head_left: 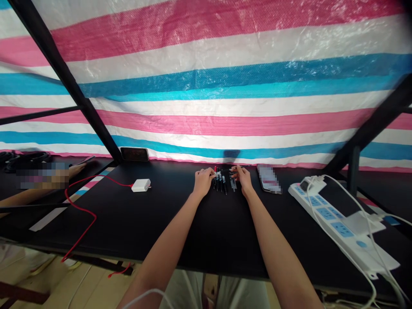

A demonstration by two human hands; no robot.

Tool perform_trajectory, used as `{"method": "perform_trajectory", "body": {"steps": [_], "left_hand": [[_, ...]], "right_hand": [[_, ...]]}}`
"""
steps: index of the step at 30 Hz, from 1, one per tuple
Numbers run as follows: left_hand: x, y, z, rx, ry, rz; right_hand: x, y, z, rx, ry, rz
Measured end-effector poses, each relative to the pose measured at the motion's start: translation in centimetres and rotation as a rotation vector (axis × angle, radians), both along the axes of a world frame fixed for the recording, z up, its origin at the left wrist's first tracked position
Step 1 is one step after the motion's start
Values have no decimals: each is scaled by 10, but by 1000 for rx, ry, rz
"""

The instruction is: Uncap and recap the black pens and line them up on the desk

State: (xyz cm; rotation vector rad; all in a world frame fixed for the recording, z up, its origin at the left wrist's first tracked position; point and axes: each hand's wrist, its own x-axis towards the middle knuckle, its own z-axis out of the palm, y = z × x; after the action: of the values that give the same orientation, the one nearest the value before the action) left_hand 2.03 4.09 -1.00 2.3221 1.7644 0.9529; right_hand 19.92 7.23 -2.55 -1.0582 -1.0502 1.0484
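Both my arms reach forward over a black table. My left hand and my right hand are closed on the two ends of one dark pen, held level between them. Just under it, several pens lie side by side on the tabletop, some with red tips. The fingers of both hands are curled in a pinch.
A phone lies right of my right hand. A white power strip with white cables runs along the right side. A white charger with a red cable sits to the left. Another person's arm rests at far left. A striped tarp hangs behind.
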Motion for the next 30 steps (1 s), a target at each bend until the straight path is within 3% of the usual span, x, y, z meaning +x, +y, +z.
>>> {"method": "perform_trajectory", "body": {"steps": [7, 14, 19, 22, 30], "left_hand": [[0, 0, 2, 3, -93, 5], [-12, 16, -6, -23, -554, 37], [-19, 23, -9, -6, -704, 33], [-21, 21, -9, -21, -659, 77], [-32, 13, -3, -38, -160, 320]], "right_hand": [[-7, -4, 3, 92, -240, 23], [-7, -25, 16, -13, -1047, -417], [-9, -27, 11, -87, -1332, -405], [-9, -26, 10, -101, -1370, -361], [-7, -24, 8, -93, -1363, -344]]}}
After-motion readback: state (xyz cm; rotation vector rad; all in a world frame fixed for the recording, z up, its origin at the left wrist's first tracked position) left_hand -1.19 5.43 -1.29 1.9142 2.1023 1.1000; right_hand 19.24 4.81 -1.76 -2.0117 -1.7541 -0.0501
